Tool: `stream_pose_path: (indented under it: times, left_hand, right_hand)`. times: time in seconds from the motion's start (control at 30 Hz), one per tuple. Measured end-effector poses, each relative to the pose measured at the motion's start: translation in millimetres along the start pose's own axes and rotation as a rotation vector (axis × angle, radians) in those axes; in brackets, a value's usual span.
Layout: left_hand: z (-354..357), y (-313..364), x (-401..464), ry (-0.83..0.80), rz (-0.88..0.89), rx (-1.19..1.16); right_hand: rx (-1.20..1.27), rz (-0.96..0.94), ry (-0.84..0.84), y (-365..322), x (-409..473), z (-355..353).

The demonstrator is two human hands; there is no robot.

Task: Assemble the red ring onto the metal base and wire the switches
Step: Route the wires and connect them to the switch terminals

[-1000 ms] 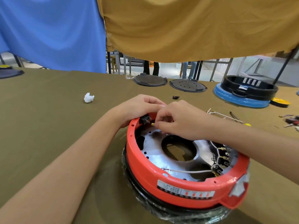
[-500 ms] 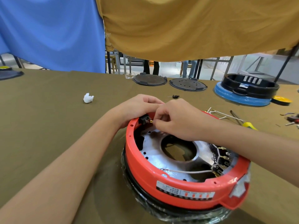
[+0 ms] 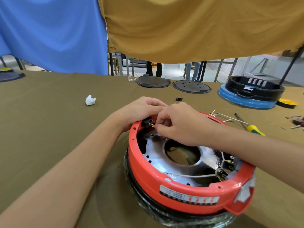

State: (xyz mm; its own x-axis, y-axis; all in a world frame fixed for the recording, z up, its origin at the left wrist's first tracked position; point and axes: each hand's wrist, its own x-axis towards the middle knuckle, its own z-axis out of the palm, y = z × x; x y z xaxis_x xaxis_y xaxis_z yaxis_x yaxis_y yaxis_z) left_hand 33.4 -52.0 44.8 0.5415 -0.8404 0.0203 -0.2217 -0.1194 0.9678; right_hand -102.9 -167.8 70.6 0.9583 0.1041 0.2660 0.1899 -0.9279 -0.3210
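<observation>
Olive-green tablecloth (image 3: 49, 129) across the lower frame. Blue fabric sheet (image 3: 52, 33) hanging at upper left; mustard-yellow sheet (image 3: 189, 25) at upper centre and right. Below the sheets, at centre: pale floor (image 3: 172, 69), metal frame legs (image 3: 218, 69), daylight-bright. Dark slanted pole (image 3: 292, 65) at far right.

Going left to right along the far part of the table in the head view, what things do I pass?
White crumpled wad → solid dark round lid → perforated dark round lid → black ring on blue base → yellow disc.
</observation>
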Motion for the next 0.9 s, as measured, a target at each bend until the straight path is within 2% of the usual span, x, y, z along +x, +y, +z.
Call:
stream_pose_path:
  times: [0.67, 0.9]
  left_hand:
    - [4.1, -0.2, 1.1, 0.051, 0.016, -0.037]
    - [7.5, 1.9, 0.6, 0.104, 0.024, 0.024]
  right_hand:
    - [-0.221, 0.041, -0.002, -27.0, -2.1, -1.6]
    - [-0.28, 0.077, 0.022, -32.4, 0.7, 4.0]
